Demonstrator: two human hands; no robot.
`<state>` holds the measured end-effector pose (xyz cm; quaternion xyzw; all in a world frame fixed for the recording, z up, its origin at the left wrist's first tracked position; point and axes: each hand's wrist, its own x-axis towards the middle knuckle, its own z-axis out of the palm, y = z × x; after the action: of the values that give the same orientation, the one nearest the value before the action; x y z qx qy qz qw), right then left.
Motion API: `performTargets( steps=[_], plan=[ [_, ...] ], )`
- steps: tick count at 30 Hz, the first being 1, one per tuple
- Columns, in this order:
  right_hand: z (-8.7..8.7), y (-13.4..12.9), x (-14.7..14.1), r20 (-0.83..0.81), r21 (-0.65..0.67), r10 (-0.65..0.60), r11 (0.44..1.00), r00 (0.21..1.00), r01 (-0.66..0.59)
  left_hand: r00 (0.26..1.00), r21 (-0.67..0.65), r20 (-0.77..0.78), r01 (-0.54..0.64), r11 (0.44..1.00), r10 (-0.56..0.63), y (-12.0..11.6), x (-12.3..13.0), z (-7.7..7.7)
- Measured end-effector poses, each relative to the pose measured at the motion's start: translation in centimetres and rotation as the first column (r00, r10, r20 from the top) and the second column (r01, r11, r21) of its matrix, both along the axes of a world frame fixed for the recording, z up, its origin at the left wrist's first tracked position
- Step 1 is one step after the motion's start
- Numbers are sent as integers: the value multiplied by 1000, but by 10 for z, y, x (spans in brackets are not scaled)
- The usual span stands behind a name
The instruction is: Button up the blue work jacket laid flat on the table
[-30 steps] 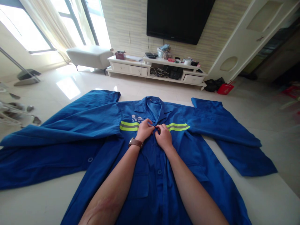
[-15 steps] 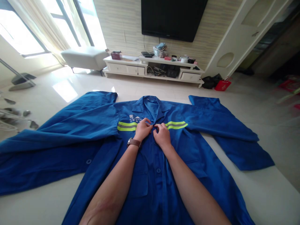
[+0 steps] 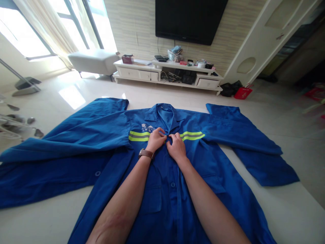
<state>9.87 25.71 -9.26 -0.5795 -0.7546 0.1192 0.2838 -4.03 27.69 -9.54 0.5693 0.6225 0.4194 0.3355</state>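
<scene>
A blue work jacket (image 3: 213, 162) lies spread on a white table (image 3: 286, 210), its collar (image 3: 165, 115) at the far side and both sleeves out to the sides. A yellow-green reflective stripe (image 3: 191, 135) crosses the chest. My left hand (image 3: 156, 139), with a brown-strapped watch (image 3: 146, 153) on the wrist, pinches the front edge just below the collar. Close beside it, my right hand (image 3: 176, 145) has its fingers closed on the same edge of the jacket. Whatever sits between the fingertips is too small to make out. Lower on the front, a round button (image 3: 173, 184) shows.
Beyond the table, a white TV cabinet (image 3: 137, 74) carries small items under a black television (image 3: 190, 20). A grey bench (image 3: 92, 62) stands by the window. At the right is a red bag (image 3: 243, 92) on the floor.
The whole view has shifted slightly. My hands stay together at the jacket's front edge, with only slight finger movement.
</scene>
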Motion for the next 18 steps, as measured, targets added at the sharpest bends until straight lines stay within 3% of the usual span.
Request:
performTargets(
  steps=[7, 18],
  plan=[
    [2, 0, 1, -40, -33, -3, 999, 999, 2, 992, -11, -116, -55, 998, 53, -1, 4, 4],
    [8, -4, -3, 67, -85, -39, 995, 997, 45, 973, -41, -217, -88, 995, 77, -2, 6, 7]
  ],
)
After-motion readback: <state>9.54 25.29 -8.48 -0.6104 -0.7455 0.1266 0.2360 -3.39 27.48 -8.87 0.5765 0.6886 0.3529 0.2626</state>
